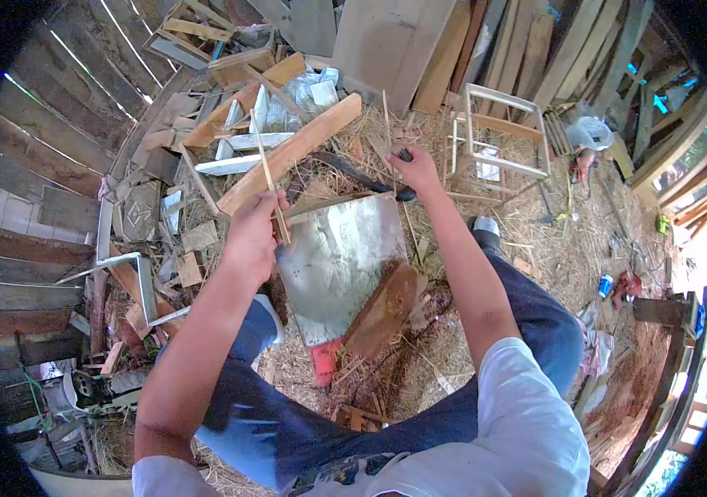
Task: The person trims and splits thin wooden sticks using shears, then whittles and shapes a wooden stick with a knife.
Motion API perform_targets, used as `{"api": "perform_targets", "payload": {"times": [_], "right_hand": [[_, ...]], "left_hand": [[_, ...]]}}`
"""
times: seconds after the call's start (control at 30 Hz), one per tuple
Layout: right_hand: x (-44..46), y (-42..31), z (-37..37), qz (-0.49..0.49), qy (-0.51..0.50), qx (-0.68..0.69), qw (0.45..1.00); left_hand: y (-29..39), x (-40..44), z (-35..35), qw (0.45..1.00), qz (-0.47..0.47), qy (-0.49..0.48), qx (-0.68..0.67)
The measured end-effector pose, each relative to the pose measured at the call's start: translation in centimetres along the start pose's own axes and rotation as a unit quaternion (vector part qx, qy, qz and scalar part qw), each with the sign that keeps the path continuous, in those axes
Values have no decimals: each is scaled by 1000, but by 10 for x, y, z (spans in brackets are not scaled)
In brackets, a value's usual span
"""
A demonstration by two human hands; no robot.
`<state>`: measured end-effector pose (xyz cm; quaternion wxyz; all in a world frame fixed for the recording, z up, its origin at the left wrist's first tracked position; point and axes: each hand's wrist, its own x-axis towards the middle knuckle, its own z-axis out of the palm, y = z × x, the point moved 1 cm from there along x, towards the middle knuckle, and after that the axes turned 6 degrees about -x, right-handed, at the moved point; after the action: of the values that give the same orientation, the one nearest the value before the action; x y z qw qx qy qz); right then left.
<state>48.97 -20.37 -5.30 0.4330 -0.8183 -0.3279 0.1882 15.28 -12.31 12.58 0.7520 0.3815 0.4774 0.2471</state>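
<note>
My left hand [252, 234] is closed around a thin wooden strip [263, 161] that points up and away from me. My right hand [416, 172] is pinched at the far right, with another thin wooden strip [386, 116] running past its fingertips. A small dark object [406, 155] shows at those fingers; its kind is unclear. Between and below my hands lies a worn grey panel [337, 265], its top shiny in patches. A brown wooden block [382, 311] rests at its right edge, and a red tool-like part [324, 362] sticks out at its near edge.
A thick plank [295, 153] lies slanted beyond my left hand, among scrap wood and white frames. A pale rectangular frame [507, 132] stands at the far right. Boards [527, 58] lean at the back. Straw covers the ground; a blue can [605, 286] lies right.
</note>
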Motion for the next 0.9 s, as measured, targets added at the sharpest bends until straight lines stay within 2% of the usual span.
{"api": "perform_targets", "payload": {"times": [0.03, 0.1, 0.17, 0.23, 0.3, 0.33, 0.4, 0.43, 0.5, 0.53, 0.6, 0.7, 0.73, 0.8, 0.9], "right_hand": [[-15, -6, -6, -2, 4, -3, 1000], [-45, -18, -18, -67, 74, -64, 993], [-71, -25, -27, -57, 60, -84, 993], [-94, -27, -25, -52, 44, -102, 992], [-132, -12, -9, 80, -45, 18, 996], [-148, 0, 3, 78, -45, 17, 996], [-183, 19, 28, 131, -66, 48, 988], [-207, 9, 31, 129, -67, 49, 988], [-245, -9, 32, 193, -73, 31, 978], [-253, -3, 36, 188, -71, 35, 979], [-262, 14, 47, 191, -31, -41, 980], [-234, 74, 62, 158, -51, 47, 985], [-245, 31, 28, 160, -63, 35, 984], [-270, -65, -46, 162, -87, 11, 983], [-289, -118, -96, 102, -35, 212, 971]], "left_hand": [[0, -1, -7, 1000, 13, -8, -5], [-4, 3, -22, 1000, 15, -22, -15], [-5, 3, -33, 998, 42, -48, -10], [0, -6, -29, 998, 47, -25, -20], [3, -16, -30, 998, 49, -28, -14], [1, -19, -31, 997, 55, -35, -27], [-3, -26, -32, 997, 55, -52, -18], [-7, -32, -33, 996, 55, -70, -7], [-18, -45, -32, 995, 74, -71, 4], [-26, -55, -31, 994, 50, -89, -30], [-39, -75, -27, 991, 21, -115, -63], [-45, -123, -18, 991, -2, -124, -49], [-48, -141, -16, 991, 5, -128, -46], [-53, -180, -14, 974, 10, -215, -66], [-58, -238, -11, 954, 25, -277, -107]]}}
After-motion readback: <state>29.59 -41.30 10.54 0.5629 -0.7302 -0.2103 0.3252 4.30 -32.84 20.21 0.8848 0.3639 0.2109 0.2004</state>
